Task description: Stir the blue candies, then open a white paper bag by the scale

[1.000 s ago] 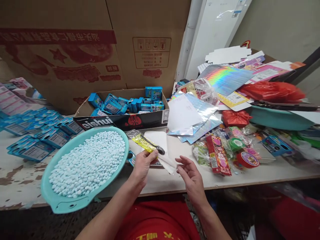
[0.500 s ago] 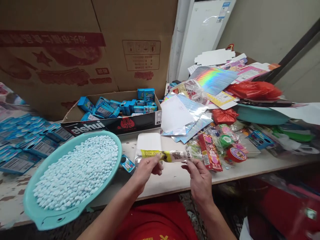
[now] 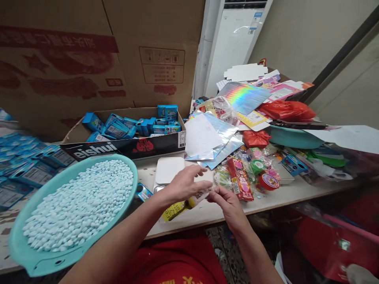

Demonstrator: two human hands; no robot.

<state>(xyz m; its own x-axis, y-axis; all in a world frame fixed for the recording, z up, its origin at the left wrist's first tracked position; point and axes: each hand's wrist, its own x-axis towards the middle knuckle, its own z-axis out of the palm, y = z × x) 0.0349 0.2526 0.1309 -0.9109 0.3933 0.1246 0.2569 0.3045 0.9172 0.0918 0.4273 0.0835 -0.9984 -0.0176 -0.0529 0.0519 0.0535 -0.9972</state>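
Both arms come in bare from the near side, converging mid-scene. Left forearm [image 3: 124, 236] slants from near left toward far right; left wrist [image 3: 163, 200] about straight. Left hand [image 3: 183, 186] back up, thumb and fingers spread apart, pointing right. Right forearm [image 3: 255, 249] angles from near right, far and leftward. Right hand [image 3: 225, 201] thumb and index finger pinched, tips left, other fingers partly hidden. Fingertips of both hands very near; contact unclear.
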